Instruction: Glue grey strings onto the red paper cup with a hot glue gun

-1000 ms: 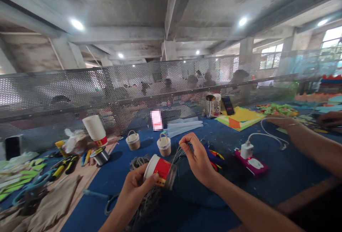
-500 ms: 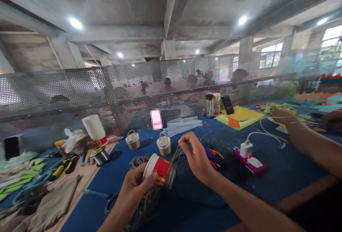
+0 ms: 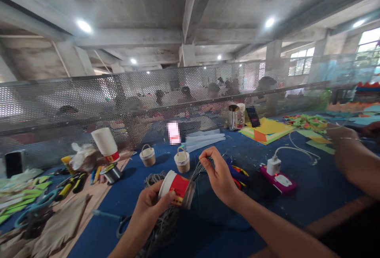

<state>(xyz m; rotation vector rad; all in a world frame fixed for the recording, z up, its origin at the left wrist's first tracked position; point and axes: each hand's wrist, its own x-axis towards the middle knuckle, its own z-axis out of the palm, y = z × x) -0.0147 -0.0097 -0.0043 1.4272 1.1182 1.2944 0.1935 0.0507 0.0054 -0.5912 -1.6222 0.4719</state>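
My left hand [image 3: 148,210] is closed around a red and white paper cup [image 3: 175,189] lying on its side, its base pointing right. My right hand [image 3: 218,174] pinches thin grey strands [image 3: 198,170] that run from my fingertips down to the cup's base. A tangle of grey cord [image 3: 162,222] lies under the cup on the blue table [image 3: 311,194]. Two small woven baskets with handles [image 3: 147,155] [image 3: 182,160] stand just beyond my hands.
A stack of paper cups [image 3: 105,145], pliers [image 3: 69,184], scissors [image 3: 35,206] and brown fabric [image 3: 59,226] lie at left. A white charger on a pink power bank [image 3: 277,174] sits at right. Another person's arm [image 3: 353,159] reaches in at far right. A perforated metal screen [image 3: 118,103] backs the table.
The other person's arm at right has pulled back toward the right edge. My hands with the cup and strands have hardly moved.
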